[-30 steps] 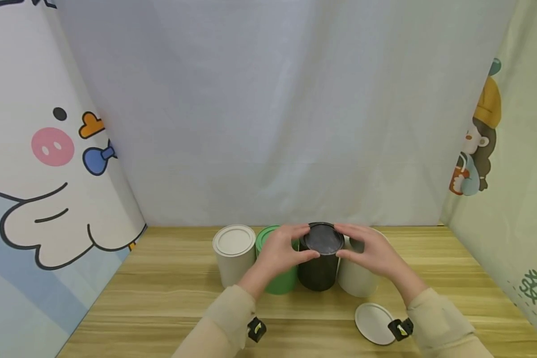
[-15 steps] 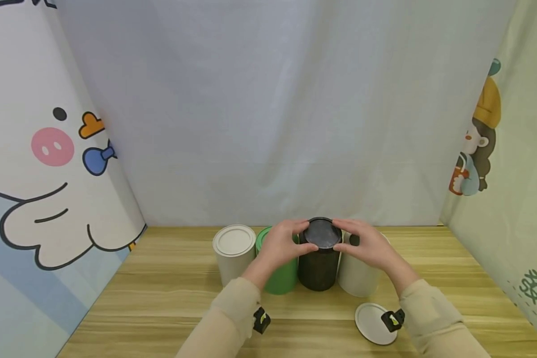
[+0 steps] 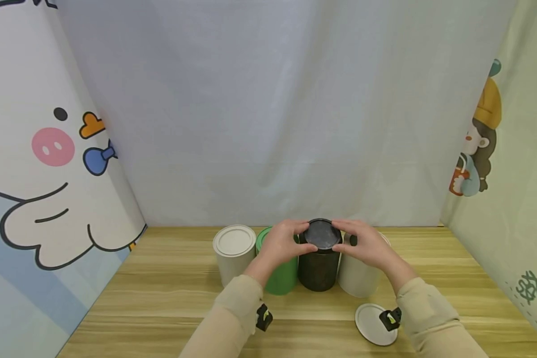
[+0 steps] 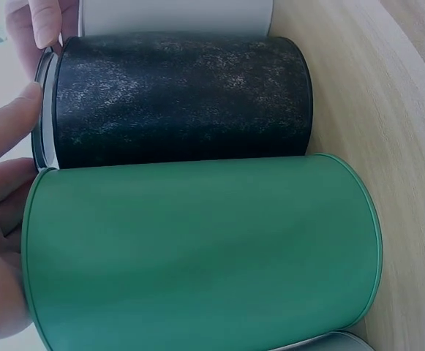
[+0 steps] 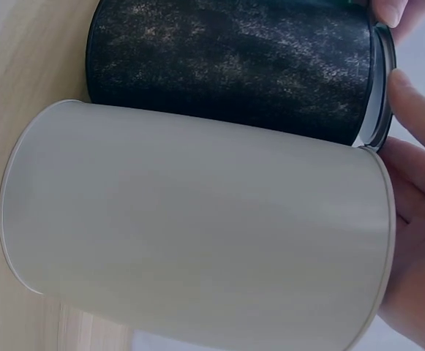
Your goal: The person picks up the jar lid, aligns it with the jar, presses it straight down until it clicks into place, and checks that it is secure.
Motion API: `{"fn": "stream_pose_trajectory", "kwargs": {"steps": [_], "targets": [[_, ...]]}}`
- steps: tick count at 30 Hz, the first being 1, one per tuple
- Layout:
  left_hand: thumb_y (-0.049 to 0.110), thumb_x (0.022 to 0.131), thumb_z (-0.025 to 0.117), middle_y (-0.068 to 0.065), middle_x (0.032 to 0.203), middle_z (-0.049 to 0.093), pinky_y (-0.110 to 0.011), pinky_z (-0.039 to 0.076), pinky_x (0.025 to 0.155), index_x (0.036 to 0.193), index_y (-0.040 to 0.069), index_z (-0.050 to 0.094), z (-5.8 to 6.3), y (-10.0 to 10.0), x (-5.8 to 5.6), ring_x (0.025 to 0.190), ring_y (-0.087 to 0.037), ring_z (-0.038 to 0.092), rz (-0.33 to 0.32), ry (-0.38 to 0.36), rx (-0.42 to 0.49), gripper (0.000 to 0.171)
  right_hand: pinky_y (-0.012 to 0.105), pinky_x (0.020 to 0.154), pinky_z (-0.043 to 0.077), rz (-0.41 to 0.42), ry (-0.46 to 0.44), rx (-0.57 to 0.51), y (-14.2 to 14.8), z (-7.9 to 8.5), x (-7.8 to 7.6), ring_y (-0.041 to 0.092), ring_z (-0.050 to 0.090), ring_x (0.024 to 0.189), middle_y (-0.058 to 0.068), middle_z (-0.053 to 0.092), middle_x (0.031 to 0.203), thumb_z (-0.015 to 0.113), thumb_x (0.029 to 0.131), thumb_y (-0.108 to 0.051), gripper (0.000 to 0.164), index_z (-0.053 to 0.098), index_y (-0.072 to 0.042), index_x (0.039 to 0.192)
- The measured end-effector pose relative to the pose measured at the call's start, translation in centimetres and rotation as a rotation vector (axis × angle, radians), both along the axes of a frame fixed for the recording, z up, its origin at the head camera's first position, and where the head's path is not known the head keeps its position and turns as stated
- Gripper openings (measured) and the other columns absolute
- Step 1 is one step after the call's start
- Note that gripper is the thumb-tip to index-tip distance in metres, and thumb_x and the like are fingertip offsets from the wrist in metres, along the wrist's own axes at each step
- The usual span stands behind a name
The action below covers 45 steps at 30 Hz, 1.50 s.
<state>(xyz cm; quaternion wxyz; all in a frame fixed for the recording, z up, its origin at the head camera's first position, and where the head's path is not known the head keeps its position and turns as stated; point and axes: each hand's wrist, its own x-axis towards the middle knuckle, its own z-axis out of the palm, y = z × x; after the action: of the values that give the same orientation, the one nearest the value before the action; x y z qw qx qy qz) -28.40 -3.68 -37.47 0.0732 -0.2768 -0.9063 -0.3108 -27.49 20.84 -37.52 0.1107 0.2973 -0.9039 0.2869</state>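
Head view: both hands [image 3: 281, 243] [image 3: 366, 243] pinch the black lid [image 3: 322, 233], slightly proud of the black can [image 3: 318, 273]; one white lid [image 3: 369, 325] lies off at five o'clock, two cans [image 3: 234, 266] [image 3: 281, 282] toward nine still capped.

pale curtain [image 3: 268, 109] behind wood-grain tabletop [image 3: 161, 298]; cartoon sheet [image 3: 18, 89] at left, pale green printed sheet [image 3: 523, 174] at right.

The black lid [image 3: 322, 234] has shifted slightly back and leftward.
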Motion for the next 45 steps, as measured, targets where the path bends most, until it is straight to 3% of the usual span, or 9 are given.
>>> {"fn": "stream_pose_trajectory", "kwargs": {"steps": [12, 29, 45], "targets": [[0.036, 0.085, 0.079, -0.006, 0.14, 0.057, -0.039, 0.045, 0.105, 0.138, 0.007, 0.059, -0.05, 0.25, -0.15, 0.129, -0.026, 0.052, 0.02, -0.011, -0.086, 0.063, 0.06, 0.098, 0.044, 0.014, 0.019, 0.027, 0.04, 0.03, -0.01, 0.046, 0.051, 0.122, 0.024, 0.058, 0.133, 0.078, 0.086, -0.017, 0.056, 0.058, 0.005, 0.134], [0.033, 0.085, 0.08, -0.01, 0.135, 0.061, -0.039, 0.048, 0.101, 0.135, 0.006, 0.061, -0.12, 0.17, -0.22, 0.124, -0.026, 0.056, 0.022, -0.07, -0.038, 0.06, 0.06, 0.097, 0.044, 0.045, 0.016, 0.078, 0.07, 0.21, -0.06, 0.046, 0.052, 0.121, 0.025, 0.058, 0.133, 0.076, 0.088, -0.017, 0.052, 0.059, 0.005, 0.133], [0.034, 0.087, 0.078, -0.01, 0.135, 0.061, -0.038, 0.047, 0.101, 0.135, 0.006, 0.061, -0.17, 0.17, -0.43, 0.124, -0.026, 0.056, 0.009, -0.073, -0.066, 0.059, 0.059, 0.098, 0.044, 0.043, -0.018, 0.073, 0.36, -0.16, -0.56, 0.045, 0.052, 0.122, 0.023, 0.057, 0.135, 0.075, 0.09, -0.021, 0.052, 0.06, 0.004, 0.132]]}}
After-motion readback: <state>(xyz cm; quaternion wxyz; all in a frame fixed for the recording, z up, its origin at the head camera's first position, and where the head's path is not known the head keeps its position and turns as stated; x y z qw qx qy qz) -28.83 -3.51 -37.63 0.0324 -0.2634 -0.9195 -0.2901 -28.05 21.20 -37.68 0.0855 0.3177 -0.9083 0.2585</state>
